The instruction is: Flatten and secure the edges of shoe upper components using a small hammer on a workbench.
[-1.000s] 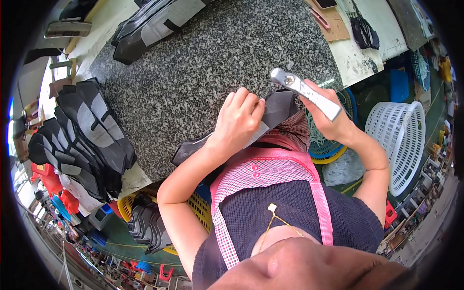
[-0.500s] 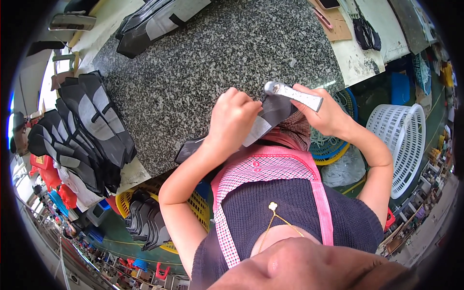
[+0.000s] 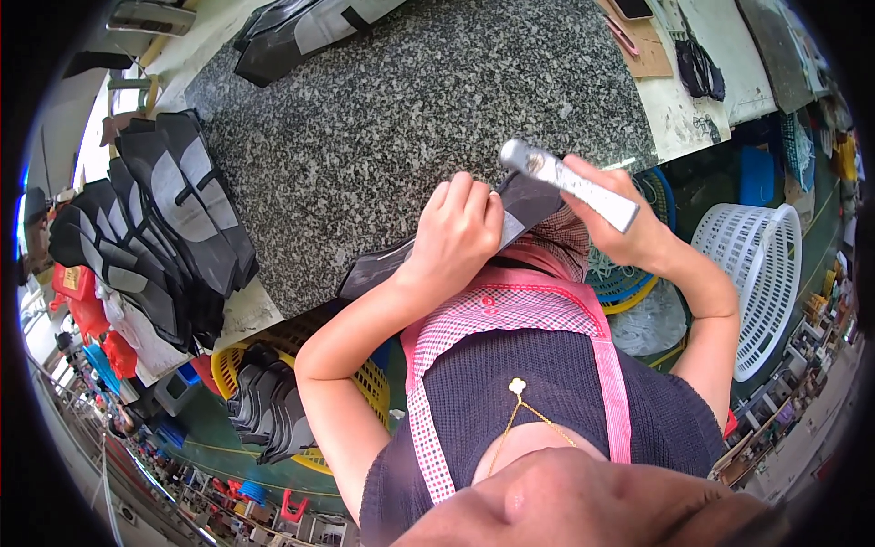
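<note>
My right hand (image 3: 629, 219) is closed round a hammer, whose silver metal head (image 3: 572, 182) shows a round face at one end and a flat wedge at the other. Most of its handle is hidden by the hand. The head hangs over a black and grey flat piece (image 3: 530, 202) at the near edge of the stone slab; whether they touch I cannot tell. My left hand (image 3: 460, 223) rests on this long piece with curled fingers, gripping or pressing it. The piece's other end (image 3: 374, 271) shows left of my wrist.
The speckled granite slab (image 3: 419, 100) covers the table. Stacks of black and grey pieces lie at the left (image 3: 173, 201) and far edge (image 3: 314, 36). A pink cutter (image 3: 622, 35) lies far right. Below stand a yellow basket (image 3: 228, 374) of pieces and a white basket (image 3: 743, 283).
The hammer head has tilted, its wedge end coming nearer and to the right. My left hand has shifted slightly right along the black piece. The whole view has shifted a little.
</note>
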`<action>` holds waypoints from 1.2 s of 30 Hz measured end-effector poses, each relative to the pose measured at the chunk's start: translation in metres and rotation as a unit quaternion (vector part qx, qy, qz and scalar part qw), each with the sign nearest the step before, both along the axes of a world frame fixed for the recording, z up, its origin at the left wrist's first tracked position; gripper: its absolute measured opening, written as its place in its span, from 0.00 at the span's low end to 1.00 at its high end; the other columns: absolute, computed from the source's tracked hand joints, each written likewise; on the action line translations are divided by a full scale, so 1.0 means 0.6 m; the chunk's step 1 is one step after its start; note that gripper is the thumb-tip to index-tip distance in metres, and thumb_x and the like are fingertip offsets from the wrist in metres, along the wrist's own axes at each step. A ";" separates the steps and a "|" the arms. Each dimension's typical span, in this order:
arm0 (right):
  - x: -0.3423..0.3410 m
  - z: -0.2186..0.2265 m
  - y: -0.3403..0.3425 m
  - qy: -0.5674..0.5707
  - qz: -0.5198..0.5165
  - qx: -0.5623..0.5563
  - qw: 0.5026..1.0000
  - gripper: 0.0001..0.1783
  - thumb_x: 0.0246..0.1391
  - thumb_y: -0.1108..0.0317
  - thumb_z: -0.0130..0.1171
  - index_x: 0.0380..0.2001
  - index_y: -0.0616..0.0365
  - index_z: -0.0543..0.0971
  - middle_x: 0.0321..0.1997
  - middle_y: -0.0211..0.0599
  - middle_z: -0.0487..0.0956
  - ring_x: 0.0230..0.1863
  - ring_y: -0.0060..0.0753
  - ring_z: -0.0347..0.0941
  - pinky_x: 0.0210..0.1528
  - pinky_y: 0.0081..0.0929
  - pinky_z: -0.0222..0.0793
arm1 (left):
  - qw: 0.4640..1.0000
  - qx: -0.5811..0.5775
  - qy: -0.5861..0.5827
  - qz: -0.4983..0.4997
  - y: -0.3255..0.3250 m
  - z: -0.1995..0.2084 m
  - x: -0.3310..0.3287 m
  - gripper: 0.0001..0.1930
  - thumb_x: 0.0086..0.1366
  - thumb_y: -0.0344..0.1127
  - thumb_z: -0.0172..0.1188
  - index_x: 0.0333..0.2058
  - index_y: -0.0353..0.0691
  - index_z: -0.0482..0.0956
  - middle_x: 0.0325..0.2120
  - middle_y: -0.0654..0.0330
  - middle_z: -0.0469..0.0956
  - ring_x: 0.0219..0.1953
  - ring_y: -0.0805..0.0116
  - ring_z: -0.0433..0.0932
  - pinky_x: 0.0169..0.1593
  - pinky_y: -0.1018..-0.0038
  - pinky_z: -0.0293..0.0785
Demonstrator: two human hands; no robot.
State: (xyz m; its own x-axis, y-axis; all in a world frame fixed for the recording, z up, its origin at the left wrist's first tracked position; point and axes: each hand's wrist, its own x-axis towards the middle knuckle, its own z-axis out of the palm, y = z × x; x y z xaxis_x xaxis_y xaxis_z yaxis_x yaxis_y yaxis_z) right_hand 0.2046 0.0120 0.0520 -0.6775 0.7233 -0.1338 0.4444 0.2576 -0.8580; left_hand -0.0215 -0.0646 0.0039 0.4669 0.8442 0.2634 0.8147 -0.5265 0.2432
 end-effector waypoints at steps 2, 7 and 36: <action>-0.007 -0.008 -0.012 -0.113 0.072 0.007 0.991 0.08 0.59 0.68 0.53 0.36 0.61 0.70 0.25 0.57 0.77 0.31 0.66 0.76 0.32 0.55 0.70 | 0.991 -0.064 -0.112 0.017 0.009 -0.005 -0.017 0.08 0.50 0.30 0.62 0.31 0.37 0.82 0.29 0.58 0.76 0.35 0.60 0.74 0.38 0.66 0.74; -0.012 -0.011 0.002 -0.132 0.061 -0.038 0.989 0.10 0.55 0.73 0.56 0.39 0.65 0.71 0.26 0.55 0.75 0.34 0.65 0.75 0.31 0.43 0.69 | 0.938 -0.228 -0.233 0.116 -0.006 0.004 -0.047 0.05 0.53 0.32 0.69 0.29 0.41 0.86 0.26 0.60 0.78 0.34 0.60 0.79 0.36 0.65 0.76; 0.023 -0.008 0.063 -0.025 -0.066 0.102 0.992 0.11 0.63 0.65 0.52 0.42 0.63 0.73 0.26 0.58 0.76 0.33 0.64 0.75 0.30 0.45 0.69 | 0.969 -0.069 -0.218 0.093 0.055 -0.022 0.016 0.09 0.54 0.26 0.66 0.36 0.35 0.82 0.29 0.58 0.74 0.34 0.60 0.75 0.37 0.66 0.75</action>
State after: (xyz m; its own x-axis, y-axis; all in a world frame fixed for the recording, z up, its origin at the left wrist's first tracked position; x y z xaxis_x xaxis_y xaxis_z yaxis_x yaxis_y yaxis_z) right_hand 0.2185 0.0497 0.0475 -0.5715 0.8206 -0.0057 0.5260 0.3610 -0.7701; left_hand -0.0118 -0.0314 -0.0091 0.1720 0.9446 0.2794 0.6960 -0.3172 0.6442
